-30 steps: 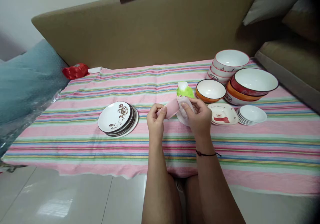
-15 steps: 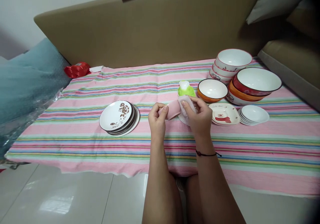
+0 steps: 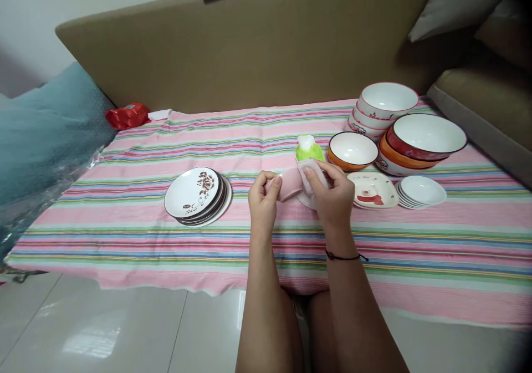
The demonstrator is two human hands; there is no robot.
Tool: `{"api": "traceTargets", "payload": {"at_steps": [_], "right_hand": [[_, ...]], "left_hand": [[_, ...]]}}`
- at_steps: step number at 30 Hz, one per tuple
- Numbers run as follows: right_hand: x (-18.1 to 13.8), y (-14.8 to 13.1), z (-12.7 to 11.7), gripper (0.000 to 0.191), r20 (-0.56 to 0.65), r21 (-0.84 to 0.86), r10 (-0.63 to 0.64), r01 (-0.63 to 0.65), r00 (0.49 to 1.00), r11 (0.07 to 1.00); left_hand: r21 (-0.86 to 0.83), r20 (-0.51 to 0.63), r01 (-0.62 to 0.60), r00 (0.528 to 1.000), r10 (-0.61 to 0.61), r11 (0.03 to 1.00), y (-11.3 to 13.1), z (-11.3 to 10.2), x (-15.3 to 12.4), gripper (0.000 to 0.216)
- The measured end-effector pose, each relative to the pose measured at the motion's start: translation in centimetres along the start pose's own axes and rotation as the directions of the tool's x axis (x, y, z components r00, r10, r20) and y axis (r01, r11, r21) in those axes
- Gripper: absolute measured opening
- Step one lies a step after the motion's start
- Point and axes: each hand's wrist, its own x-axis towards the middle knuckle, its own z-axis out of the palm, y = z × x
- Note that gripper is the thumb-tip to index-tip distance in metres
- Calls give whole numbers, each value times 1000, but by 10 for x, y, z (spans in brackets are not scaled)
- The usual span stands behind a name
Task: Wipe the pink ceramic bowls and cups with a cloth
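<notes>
Both my hands are raised over the middle of the striped tablecloth. My left hand is closed round the left end of a small pink cup. My right hand is closed on a white cloth pressed against the cup's other end. Just behind my right hand lies a white plate, mostly hidden. A green leaf-shaped dish sits right behind the cup.
A stack of flowered plates lies to the left. On the right are an orange bowl, stacked bowls, a bear-print square plate and small white saucers. A red packet lies far left, by a sofa back.
My hands have turned the pink cup a little and my right hand's cloth has shifted over its end. The dishes have not moved.
</notes>
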Motion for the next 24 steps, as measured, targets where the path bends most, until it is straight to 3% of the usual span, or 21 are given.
{"api": "traceTargets", "payload": {"at_steps": [12, 18, 24], "right_hand": [[-2, -13, 7, 20, 129, -30, -152, 157, 980, 987], [-13, -20, 23, 21, 234, -24, -279, 292, 931, 956], [-23, -28, 30, 26, 411, 12, -332, 359, 849, 933]], "left_hand": [[-15, 77, 107, 991, -106, 994, -4, 0, 0, 36], [-284, -3, 149, 988, -157, 947, -11, 5, 2, 48], [-605, -131, 123, 959, -251, 786, -5, 4, 7, 47]]}}
